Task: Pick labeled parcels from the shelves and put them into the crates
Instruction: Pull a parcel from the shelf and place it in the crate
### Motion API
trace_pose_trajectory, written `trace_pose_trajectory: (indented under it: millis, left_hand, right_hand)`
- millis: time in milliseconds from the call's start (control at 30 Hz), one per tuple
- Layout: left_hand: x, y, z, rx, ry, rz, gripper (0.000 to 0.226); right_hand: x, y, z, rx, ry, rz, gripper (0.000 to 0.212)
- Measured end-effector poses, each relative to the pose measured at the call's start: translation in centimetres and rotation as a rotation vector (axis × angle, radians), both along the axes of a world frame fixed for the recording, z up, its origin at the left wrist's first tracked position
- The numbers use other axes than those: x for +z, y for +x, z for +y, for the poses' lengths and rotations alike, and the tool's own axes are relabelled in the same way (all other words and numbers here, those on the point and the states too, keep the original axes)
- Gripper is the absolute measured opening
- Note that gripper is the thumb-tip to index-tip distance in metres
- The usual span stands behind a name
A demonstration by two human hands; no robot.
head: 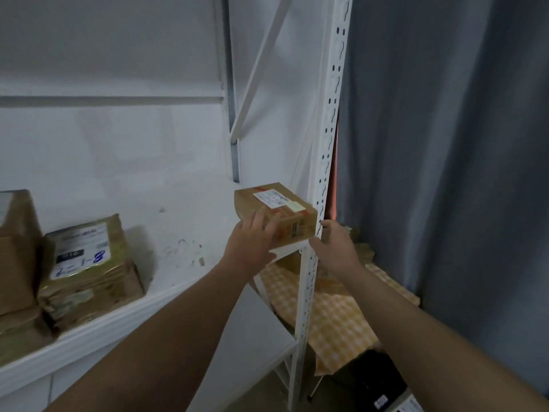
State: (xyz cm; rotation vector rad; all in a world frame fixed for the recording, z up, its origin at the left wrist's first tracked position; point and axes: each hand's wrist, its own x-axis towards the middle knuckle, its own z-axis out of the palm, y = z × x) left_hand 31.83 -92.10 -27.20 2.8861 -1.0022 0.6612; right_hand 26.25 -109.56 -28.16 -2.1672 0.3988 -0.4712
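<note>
A small brown cardboard parcel (277,209) with a white label on top sits at the right end of the white shelf (166,233), against the upright post. My left hand (252,242) lies on its near left corner, fingers spread over the top. My right hand (334,248) is at the parcel's right front corner, beside the post, with the thumb up and fingers partly hidden. No crate is in view.
A taped parcel (89,269) marked "2-1-8" and more boxes (17,254) sit at the shelf's left. The perforated white post (323,185) stands between my hands. Behind it hang a grey curtain (445,144) and a yellow checked cloth (335,316) over boxes.
</note>
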Motion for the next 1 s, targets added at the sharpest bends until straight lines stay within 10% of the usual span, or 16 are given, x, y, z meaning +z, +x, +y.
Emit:
trace_pose_trajectory:
  millis: [667,767,1000]
  left_hand:
    - [-6.1,4.7,-0.1,-0.163,-0.483,-0.082,0.045]
    - [-4.9,4.0,0.2,-0.091,-0.755,0.113,0.03]
    - [-0.8,3.4,1.0,-0.041,-1.875,0.871,0.074]
  right_hand:
    - [-0.8,6.7,-1.0,0.066,0.818,-0.099,0.034]
    - [-0.1,6.3,0.2,0.107,0.843,-0.138,0.03]
    - [-0.6,5.6,5.9,0.395,0.786,-0.278,0.063]
